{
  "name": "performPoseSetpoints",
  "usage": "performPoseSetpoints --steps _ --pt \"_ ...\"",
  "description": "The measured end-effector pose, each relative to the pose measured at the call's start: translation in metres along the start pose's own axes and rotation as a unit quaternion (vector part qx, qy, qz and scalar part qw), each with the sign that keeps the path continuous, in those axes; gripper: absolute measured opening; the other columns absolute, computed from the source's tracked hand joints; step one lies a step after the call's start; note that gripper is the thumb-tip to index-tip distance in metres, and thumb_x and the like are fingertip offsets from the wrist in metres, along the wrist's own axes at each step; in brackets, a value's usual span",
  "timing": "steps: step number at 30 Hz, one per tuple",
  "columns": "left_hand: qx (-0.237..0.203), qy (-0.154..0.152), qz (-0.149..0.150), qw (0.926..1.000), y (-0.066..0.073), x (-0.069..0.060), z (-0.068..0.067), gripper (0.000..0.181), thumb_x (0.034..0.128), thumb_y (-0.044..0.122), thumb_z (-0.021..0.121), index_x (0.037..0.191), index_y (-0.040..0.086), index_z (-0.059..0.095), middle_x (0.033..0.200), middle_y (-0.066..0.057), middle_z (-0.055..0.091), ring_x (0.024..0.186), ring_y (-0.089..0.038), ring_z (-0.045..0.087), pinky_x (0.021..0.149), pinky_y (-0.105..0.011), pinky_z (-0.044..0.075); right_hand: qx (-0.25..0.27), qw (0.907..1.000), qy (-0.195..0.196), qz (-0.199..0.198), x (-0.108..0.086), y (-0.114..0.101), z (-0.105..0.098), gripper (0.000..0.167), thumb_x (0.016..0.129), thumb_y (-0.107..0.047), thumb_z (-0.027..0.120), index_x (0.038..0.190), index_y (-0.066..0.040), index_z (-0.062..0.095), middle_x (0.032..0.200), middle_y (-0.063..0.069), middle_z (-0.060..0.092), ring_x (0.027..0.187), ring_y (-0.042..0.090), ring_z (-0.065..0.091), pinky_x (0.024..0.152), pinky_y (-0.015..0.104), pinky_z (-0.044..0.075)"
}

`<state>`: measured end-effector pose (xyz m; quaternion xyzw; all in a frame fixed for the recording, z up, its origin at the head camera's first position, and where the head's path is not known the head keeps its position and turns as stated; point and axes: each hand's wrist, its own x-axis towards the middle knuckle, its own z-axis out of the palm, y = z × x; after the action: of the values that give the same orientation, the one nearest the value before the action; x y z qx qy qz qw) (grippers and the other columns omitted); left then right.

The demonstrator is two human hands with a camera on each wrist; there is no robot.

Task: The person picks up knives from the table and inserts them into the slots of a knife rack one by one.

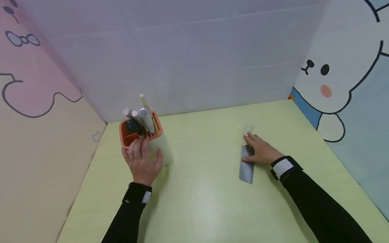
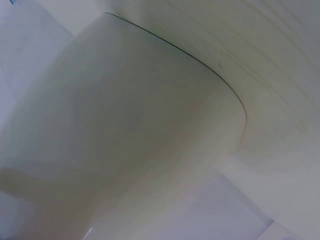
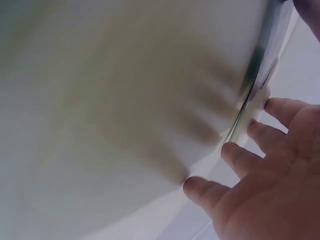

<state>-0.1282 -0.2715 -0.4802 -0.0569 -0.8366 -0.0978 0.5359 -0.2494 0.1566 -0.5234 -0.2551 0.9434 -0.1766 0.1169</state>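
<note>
In the head view, a cleaver (image 1: 246, 170) with a pale handle and grey blade lies on the table. My right hand (image 1: 262, 150) reaches over it from the right, fingers loosely spread at the handle and thumb across the blade. The right wrist view shows these fingers (image 3: 240, 159) fairly straight, their tips by the edge-on cleaver and the tabletop. On the left stands a white knife block (image 1: 164, 150) with an orange rim, holding several pale-handled tools and a dark-handled one. My left hand (image 1: 143, 162) rests against its front, fingertips near the rim, thumb spread to the right.
The light yellow table (image 1: 200, 189) runs between both hands. A pale wall cloth (image 1: 194, 60) closes off the back. Side panels with cartoon drawings (image 1: 343, 77) border the table left and right.
</note>
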Motion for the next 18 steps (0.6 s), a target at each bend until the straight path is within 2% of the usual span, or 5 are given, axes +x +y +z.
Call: performPoseSetpoints --steps 10,14,18 --pt "-0.003 -0.001 0.0 1.0 -0.001 -0.001 0.002 0.054 0.0757 0.022 0.067 0.125 0.004 0.053 0.131 -0.013 0.05 0.121 -0.032 0.04 0.107 -0.06 0.017 -0.013 0.9996 -0.008 -0.023 0.029 -0.051 0.017 0.103 0.078 -0.058 0.071 0.152 -0.006 0.022 0.158 0.019 0.014 0.142 0.044 0.015 0.105 0.065 0.026" --pt "-0.001 0.002 0.002 1.0 -0.001 -0.002 0.002 0.054 0.076 0.022 0.066 0.126 0.004 0.054 0.131 -0.013 0.05 0.121 -0.032 0.04 0.107 -0.061 0.018 -0.015 0.9994 -0.013 -0.028 0.035 -0.065 0.021 0.102 0.079 -0.059 0.069 0.153 -0.007 0.022 0.159 0.017 0.013 0.142 0.043 0.015 0.104 0.065 0.027" --pt "0.002 0.015 0.007 0.9999 -0.002 -0.001 0.003 0.053 0.0754 0.021 0.066 0.124 0.004 0.055 0.13 -0.013 0.051 0.121 -0.032 0.041 0.106 -0.061 0.018 -0.005 0.9996 -0.015 -0.025 0.04 -0.077 0.021 0.102 0.079 -0.06 0.069 0.153 -0.009 0.022 0.159 0.015 0.013 0.143 0.042 0.014 0.101 0.071 0.023"
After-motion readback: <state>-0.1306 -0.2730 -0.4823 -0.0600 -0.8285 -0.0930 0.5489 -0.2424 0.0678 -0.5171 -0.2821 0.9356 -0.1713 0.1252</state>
